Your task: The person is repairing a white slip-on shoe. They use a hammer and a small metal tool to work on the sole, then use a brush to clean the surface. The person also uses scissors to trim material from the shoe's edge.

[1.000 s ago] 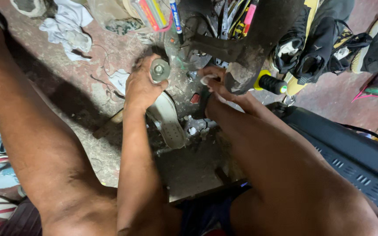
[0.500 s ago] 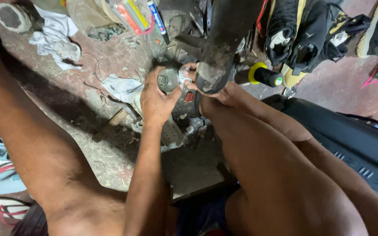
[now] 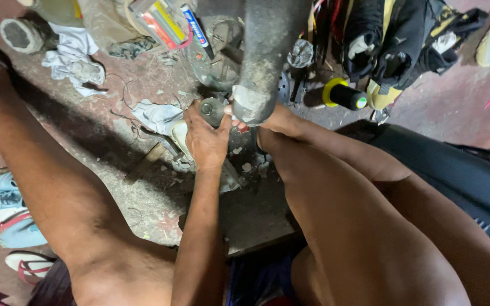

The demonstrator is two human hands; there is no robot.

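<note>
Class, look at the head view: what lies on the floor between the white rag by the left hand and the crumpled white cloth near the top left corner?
Only bare, stained floor with a few thin thread scraps separates the white rag from the crumpled cloth.

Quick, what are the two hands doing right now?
Left hand: closed around a small round metal piece.
Right hand: mostly hidden behind the grey post; its grip cannot be told.
</note>
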